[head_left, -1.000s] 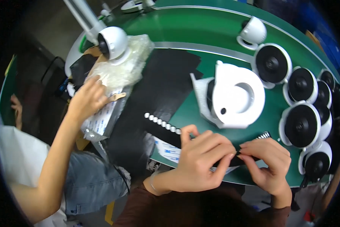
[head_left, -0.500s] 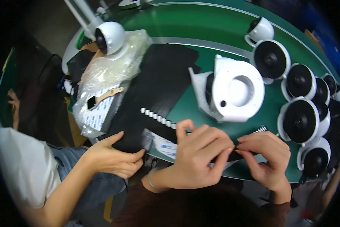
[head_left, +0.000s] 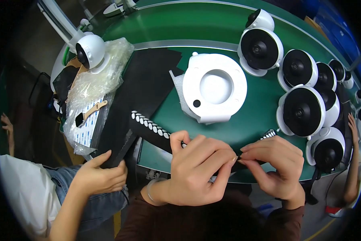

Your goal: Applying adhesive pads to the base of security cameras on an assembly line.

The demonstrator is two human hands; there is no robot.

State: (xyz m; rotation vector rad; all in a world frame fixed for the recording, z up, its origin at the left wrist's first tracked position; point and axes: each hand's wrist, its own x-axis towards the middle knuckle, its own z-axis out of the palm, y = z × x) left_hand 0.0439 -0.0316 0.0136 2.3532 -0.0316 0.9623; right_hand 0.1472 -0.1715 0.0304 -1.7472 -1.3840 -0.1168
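My left hand (head_left: 199, 172) and right hand (head_left: 276, 168) pinch a black strip (head_left: 149, 130), tips nearly meeting. Strip bows along near edge of worktop (head_left: 256, 108), dotted with white ovals (head_left: 155, 129). Beyond: smooth ring-shaped housing (head_left: 237, 82). Right: rounded white shells (head_left: 303, 112), black-faced.

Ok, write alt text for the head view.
Two bare hands pinch, close together, at a white-dotted black strip. A hollow white housing and, at right, round black-and-white devices stand on the green table.
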